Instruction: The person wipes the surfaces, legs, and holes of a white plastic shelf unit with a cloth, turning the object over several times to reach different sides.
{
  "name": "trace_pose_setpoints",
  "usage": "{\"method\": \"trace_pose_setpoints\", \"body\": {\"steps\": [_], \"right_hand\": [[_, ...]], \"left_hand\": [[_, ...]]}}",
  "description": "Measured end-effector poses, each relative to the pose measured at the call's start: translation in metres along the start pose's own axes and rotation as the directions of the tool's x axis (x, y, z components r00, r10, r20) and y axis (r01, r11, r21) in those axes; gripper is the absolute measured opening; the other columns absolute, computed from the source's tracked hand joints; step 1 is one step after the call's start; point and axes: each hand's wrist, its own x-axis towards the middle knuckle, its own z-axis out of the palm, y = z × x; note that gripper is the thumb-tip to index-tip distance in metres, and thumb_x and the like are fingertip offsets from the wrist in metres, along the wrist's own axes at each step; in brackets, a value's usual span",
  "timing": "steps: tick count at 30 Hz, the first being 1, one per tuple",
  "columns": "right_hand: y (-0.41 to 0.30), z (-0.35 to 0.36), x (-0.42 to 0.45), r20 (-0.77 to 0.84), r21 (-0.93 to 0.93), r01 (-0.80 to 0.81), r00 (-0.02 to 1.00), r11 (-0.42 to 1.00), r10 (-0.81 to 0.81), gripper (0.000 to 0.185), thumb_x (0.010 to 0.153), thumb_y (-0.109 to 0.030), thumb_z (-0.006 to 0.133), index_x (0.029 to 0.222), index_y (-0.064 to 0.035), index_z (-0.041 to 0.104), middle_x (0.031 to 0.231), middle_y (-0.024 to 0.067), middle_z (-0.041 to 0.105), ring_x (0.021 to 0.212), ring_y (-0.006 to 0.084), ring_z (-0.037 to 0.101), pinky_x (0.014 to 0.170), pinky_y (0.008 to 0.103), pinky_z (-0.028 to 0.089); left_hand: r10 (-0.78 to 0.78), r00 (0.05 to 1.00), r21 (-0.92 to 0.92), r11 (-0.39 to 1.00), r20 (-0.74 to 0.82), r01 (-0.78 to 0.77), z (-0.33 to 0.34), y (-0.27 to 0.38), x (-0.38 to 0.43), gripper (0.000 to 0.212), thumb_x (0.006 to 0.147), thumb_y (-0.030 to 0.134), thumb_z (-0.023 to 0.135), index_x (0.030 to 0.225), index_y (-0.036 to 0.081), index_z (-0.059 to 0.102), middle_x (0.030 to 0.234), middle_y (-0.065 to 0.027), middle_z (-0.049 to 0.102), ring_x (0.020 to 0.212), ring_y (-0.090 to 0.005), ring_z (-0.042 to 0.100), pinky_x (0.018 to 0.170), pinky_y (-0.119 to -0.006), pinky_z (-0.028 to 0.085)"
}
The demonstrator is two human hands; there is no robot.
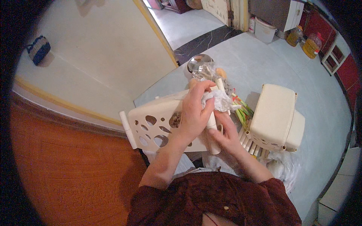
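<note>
A cream plastic rack panel [152, 127] with rounded cut-out holes lies across in front of me, tube posts at its ends. My left hand [198, 106] presses a crumpled white cloth or tissue [220, 101] against the top of the near post [212, 121]. Lower on that same post, the fingers of my right hand [226, 130] close around it. To the right stand stacked cream plastic baskets [273, 117], with several cream tubes [251, 145] beside them. Part of the panel is hidden behind my left forearm.
Beyond my hands are a metal bowl [200, 63], clear plastic wrap [204, 73] and green onions [241, 111] tied in red. Plastic bags [282, 166] lie at the lower right. Oil jugs [311, 46] and a white bin [264, 29] stand farther back. A wall rises at the left.
</note>
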Motion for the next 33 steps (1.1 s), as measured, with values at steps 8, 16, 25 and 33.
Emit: {"method": "trace_pose_setpoints", "body": {"steps": [8,16,25,33], "right_hand": [[0.106,-0.054,-0.018,-0.288,0.285,-0.493,0.774,0.822,0.563,0.039,0.091,-0.035,0.055,0.099,0.0023,0.064,0.102,0.0131,0.060,0.091,0.0202,0.057,0.083,0.0307,0.045],[0.037,-0.011,0.030,0.256,0.952,-0.297,0.901,0.068,0.351,0.070,0.092,-0.056,0.046,0.135,-0.0014,0.040,0.134,0.0166,0.048,0.119,0.0290,0.051,0.100,0.0467,0.044],[0.014,0.010,0.040,0.123,0.979,-0.193,0.826,0.072,0.550,0.039,0.095,-0.021,0.053,0.129,-0.0040,0.049,0.122,0.0134,0.060,0.109,0.0277,0.059,0.095,0.0439,0.048],[0.017,0.014,0.038,0.165,0.971,-0.234,0.792,0.042,0.587,0.042,0.094,-0.025,0.054,0.130,-0.0043,0.048,0.123,0.0142,0.058,0.111,0.0286,0.058,0.096,0.0457,0.047]], "left_hand": [[-0.057,0.894,-0.060,0.998,-0.445,0.034,-0.083,0.022,0.024,0.017,0.088,0.005,0.055,0.105,0.000,0.060,0.099,-0.0060,0.059,0.093,-0.0125,0.054,0.085,-0.026,0.043],[-0.003,0.842,-0.166,0.981,-0.540,-0.103,-0.133,0.031,0.001,0.014,0.088,0.006,0.056,0.100,0.000,0.057,0.094,-0.0039,0.057,0.088,-0.0102,0.052,0.081,-0.024,0.043],[-0.109,0.892,-0.266,0.964,-0.438,-0.013,-0.169,0.046,-0.003,0.017,0.086,0.008,0.060,0.101,0.003,0.056,0.095,-0.0037,0.057,0.083,-0.0120,0.055,0.076,-0.026,0.045],[-0.105,0.986,0.174,0.981,0.128,0.082,-0.149,0.020,0.096,0.018,0.081,0.012,0.067,0.094,0.005,0.058,0.106,-0.0060,0.062,0.099,-0.0123,0.057,0.084,-0.028,0.047]]}}
